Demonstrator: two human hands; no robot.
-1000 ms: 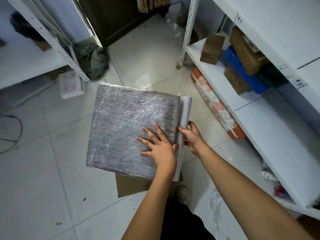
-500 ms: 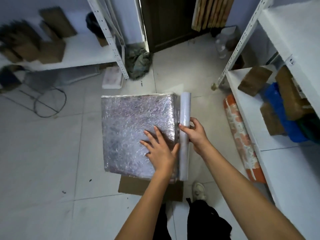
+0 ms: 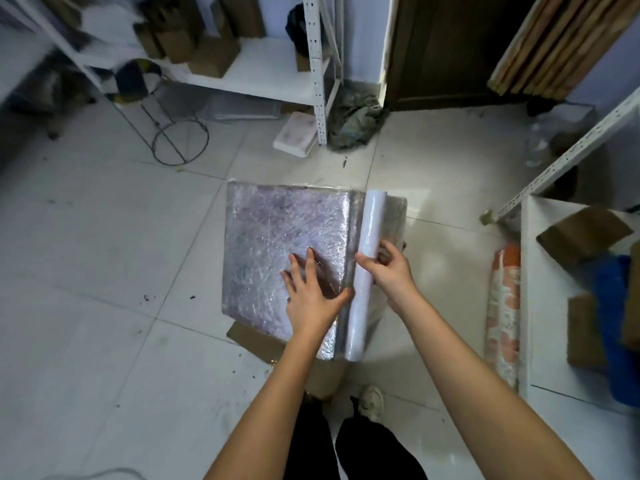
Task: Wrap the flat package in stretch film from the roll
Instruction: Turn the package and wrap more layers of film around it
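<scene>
A flat square package (image 3: 273, 244), covered in shiny crinkled stretch film, is held level above the floor in front of me. My left hand (image 3: 310, 296) lies flat on its near right part, fingers spread and straight. A white roll of stretch film (image 3: 365, 271) runs along the package's right edge, from far to near. My right hand (image 3: 389, 268) grips the roll around its middle, thumb on the left side and fingers curled behind. A stretch of film (image 3: 393, 220) shows to the right of the roll.
Brown cardboard (image 3: 252, 341) lies on the tiled floor beneath the package. White metal shelving (image 3: 318, 81) stands at the back left, a second shelf unit (image 3: 561, 341) with boxes on the right. An orange patterned roll (image 3: 504, 306) lies by it. My feet (image 3: 372, 400) are below.
The view has tilted up and swung left, showing more of the room. The roll has come slightly away from the package's right edge. Both hands keep their hold.
</scene>
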